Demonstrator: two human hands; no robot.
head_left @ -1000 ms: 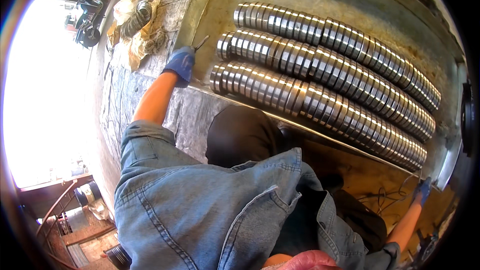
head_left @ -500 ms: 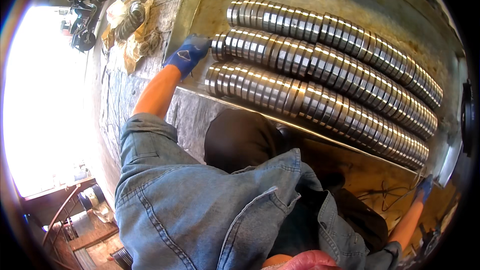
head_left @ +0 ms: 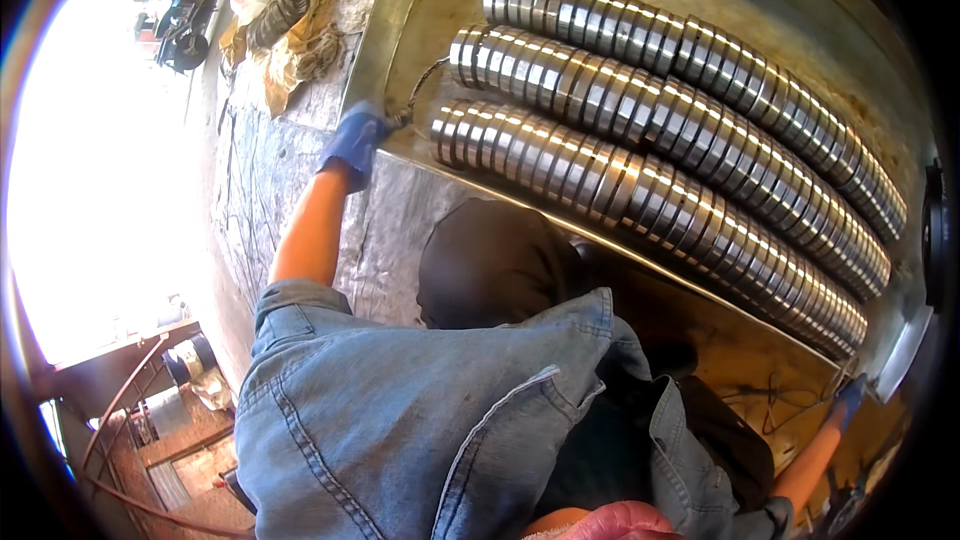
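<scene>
Three long rows of shiny steel rings, the far row point(head_left: 600, 25), the middle row point(head_left: 560, 75) and the near row point(head_left: 540, 155), lie on edge in a shallow metal tray point(head_left: 425, 25). My left hand point(head_left: 352, 147), in a blue glove, is closed on a dark twisted wire point(head_left: 418, 95) at the tray's near left corner. That wire leads to the left end of the middle row. My right hand point(head_left: 850, 402), also gloved in blue, is at the tray's near right corner, closed on a thin wire point(head_left: 770, 405) that loops below the tray; its fingertips show only small.
A coil of wire point(head_left: 285, 8) rests on crumpled brown paper point(head_left: 285, 75) on the worn wooden surface point(head_left: 375, 225) left of the tray. My dark-clad knee point(head_left: 490, 265) is near the tray's front edge. A motorbike point(head_left: 185, 30) stands outside, upper left.
My left hand has drawn back from the middle row's end to the tray's corner, and the dark wire now shows between them. The right hand stays at its corner. The view has shifted slightly.
</scene>
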